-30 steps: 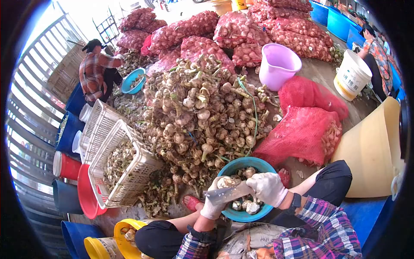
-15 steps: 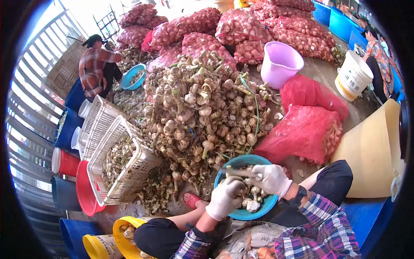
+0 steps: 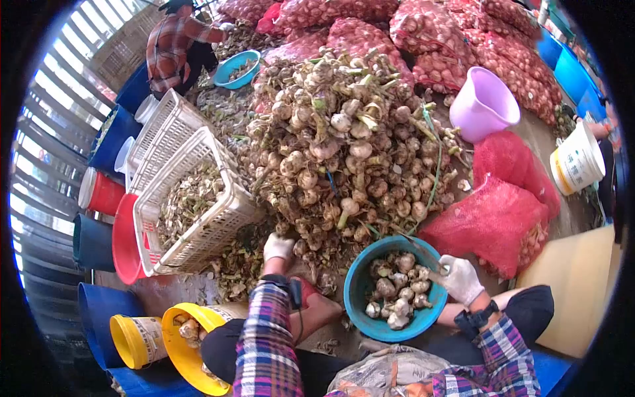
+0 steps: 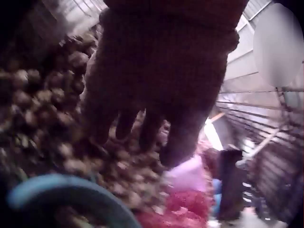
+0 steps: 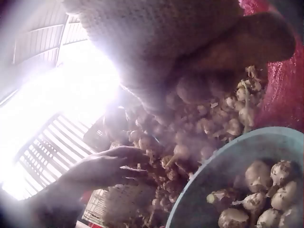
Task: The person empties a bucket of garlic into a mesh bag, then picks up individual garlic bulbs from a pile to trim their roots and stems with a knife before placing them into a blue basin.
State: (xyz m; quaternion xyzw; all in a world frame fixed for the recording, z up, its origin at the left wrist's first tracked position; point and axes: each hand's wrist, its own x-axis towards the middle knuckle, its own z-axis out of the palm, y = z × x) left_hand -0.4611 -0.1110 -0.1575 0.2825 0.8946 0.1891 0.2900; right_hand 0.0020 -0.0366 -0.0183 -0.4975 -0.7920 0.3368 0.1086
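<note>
My gloved left hand (image 3: 279,246) reaches to the near foot of a heap of garlic bulbs (image 3: 350,139), its fingers spread and fairly straight in the left wrist view, where the hand (image 4: 156,85) is dark against the light. The right wrist view also has that left hand (image 5: 109,166) stretched toward the heap. Over the right rim of a teal basin (image 3: 354,308), my gloved right hand (image 3: 461,280) grips a knife (image 3: 426,255), its blade slanting up and left across the rim. Trimmed garlic bulbs (image 3: 401,284) lie inside the basin.
White crates (image 3: 221,248) of trimmings stand left of the heap. Yellow buckets (image 3: 173,357) sit at front left. Red mesh sacks (image 3: 493,221), a purple bucket (image 3: 483,106) and a cream tub (image 3: 579,278) are on the right. Another person (image 3: 172,49) sits at back left.
My left hand has left the basin and gone left to the heap's near edge. The right hand has drawn right with the knife. The head view has shifted, bringing the basin's contents into sight.
</note>
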